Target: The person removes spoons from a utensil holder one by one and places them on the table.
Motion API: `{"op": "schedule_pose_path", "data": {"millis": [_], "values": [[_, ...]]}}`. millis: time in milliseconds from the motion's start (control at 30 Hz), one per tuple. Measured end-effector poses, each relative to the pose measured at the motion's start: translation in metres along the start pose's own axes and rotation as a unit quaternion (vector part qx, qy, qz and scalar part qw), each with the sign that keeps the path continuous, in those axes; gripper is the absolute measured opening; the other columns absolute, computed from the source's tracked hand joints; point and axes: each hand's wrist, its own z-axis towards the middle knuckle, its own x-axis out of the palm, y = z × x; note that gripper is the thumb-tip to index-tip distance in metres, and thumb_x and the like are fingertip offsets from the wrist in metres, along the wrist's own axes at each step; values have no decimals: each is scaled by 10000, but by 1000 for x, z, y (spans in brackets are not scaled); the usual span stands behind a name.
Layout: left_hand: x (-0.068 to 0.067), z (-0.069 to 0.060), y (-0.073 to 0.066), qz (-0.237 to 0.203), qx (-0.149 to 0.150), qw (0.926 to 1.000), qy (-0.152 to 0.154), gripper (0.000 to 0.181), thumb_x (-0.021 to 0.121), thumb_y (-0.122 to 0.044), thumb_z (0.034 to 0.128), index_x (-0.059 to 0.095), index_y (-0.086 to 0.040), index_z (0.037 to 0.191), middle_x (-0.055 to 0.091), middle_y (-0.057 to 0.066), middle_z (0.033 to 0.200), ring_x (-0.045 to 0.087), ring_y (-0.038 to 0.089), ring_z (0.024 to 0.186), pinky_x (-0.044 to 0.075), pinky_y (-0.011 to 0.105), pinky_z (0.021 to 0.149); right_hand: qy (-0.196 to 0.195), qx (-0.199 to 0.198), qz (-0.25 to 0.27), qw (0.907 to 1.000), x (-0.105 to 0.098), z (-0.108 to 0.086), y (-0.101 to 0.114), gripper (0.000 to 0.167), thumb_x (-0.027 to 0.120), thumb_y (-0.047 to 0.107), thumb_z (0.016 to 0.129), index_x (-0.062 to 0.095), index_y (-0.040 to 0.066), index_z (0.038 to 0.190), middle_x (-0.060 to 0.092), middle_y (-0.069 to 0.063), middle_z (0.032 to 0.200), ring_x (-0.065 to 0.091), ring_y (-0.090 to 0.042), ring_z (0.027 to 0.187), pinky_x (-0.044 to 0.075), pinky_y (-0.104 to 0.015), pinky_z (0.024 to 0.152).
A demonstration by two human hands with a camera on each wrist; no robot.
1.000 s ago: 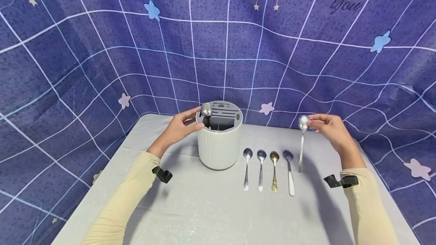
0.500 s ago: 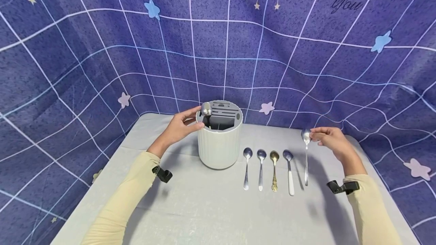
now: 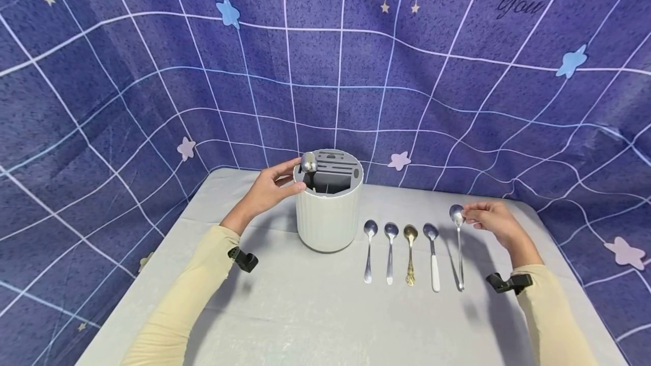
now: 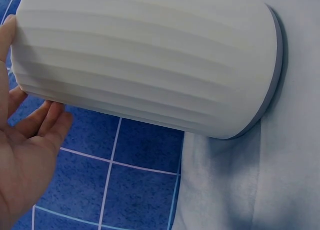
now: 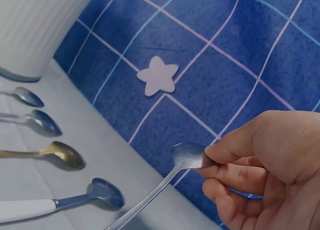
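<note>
A silver spoon [image 3: 460,253] hangs by its bowl from my right hand [image 3: 493,222], whose thumb and fingers pinch the bowl's edge. Its handle slopes down to the tabletop; whether the tip touches I cannot tell. My left hand [image 3: 269,188] grips the upper left side of a white ribbed utensil holder [image 3: 328,225], thumb in front and fingers farther back. One spoon's bowl [image 3: 308,162] shows above the holder's left edge, its handle hidden inside. Left of the held spoon lie a white-handled spoon [image 3: 434,264], a gold spoon [image 3: 409,253] and two silver spoons [image 3: 390,253], bowls pointing away.
The holder has a grey slotted top [image 3: 335,165] with open compartments at its front. A pale cloth covers the table [image 3: 325,315]. Behind and beside it hangs a blue grid-patterned curtain [image 3: 315,61] with stars. Each wrist carries a black camera mount [image 3: 508,283].
My right hand has lowered the silver spoon toward the table, shifting slightly right, so its handle now lies beside the white-handled spoon. My left hand and the holder have stayed in place.
</note>
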Motion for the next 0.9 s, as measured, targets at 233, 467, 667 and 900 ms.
{"op": "schedule_pose_path", "data": {"millis": [233, 467, 667, 900], "values": [[0, 0, 1, 39, 46, 10000, 10, 654, 756, -151, 930, 488, -89, 1524, 517, 175, 1501, 501, 351, 1367, 389, 482, 1207, 120, 209, -92, 9997, 1, 5, -13, 422, 604, 59, 981, 521, -240, 1267, 682, 162, 816, 623, -12, 765, 556, -196, 676], [-1, 0, 1, 59, 99, 9999, 10, 660, 757, -148, 928, 484, -77, 1525, 525, 180, 1495, 503, 346, 1367, 389, 479, 1207, 95, 267, -58, 9996, 3, 8, -23, 365, 610, 52, 979, 566, -227, 1211, 686, 138, 800, 624, -19, 735, 562, -194, 651], [0, -1, 0, 82, 52, 10000, -11, 657, 756, -146, 925, 489, -85, 1522, 513, 161, 1513, 506, 328, 1368, 400, 455, 1203, 105, 396, 25, 9992, 5, 6, -27, 283, 629, 75, 973, 644, -138, 1158, 695, 120, 790, 635, -24, 741, 557, -191, 649], [0, 0, 1, 84, -14, 10000, -11, 659, 755, -146, 925, 486, -78, 1523, 494, 158, 1531, 497, 334, 1374, 395, 460, 1206, 165, 409, 241, 9987, 7, 7, -37, 309, 651, 101, 980, 652, -141, 1172, 704, 144, 829, 646, -24, 771, 570, -193, 684]]}}
